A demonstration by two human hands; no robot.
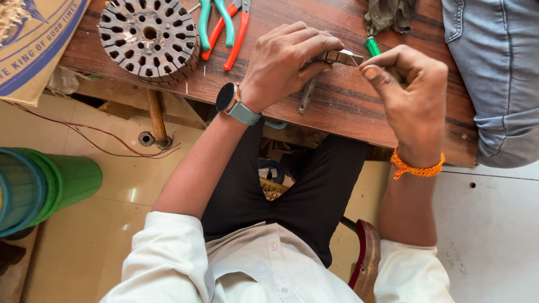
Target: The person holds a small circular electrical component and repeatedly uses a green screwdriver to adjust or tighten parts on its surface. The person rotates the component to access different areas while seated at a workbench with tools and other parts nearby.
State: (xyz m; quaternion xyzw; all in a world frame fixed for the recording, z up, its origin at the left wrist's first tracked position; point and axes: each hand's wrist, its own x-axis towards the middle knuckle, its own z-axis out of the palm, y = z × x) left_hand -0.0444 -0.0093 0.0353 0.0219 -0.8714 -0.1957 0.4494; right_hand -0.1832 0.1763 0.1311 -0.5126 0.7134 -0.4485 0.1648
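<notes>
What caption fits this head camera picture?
Left hand grips a small metal block on the wooden bench; right hand pinches its tip.

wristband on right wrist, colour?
Orange braided thread band, clearest in the head view.

— What lies on the wooden table [348, 106]?
— A slotted metal disc [149, 39] at its left end, pliers [224, 28] just right of it.
— And mid-table?
— Left hand [286, 64] and right hand [410, 95] meet over a small metal block [337, 56]; a cloth [390, 14] lies at the far edge.
</notes>
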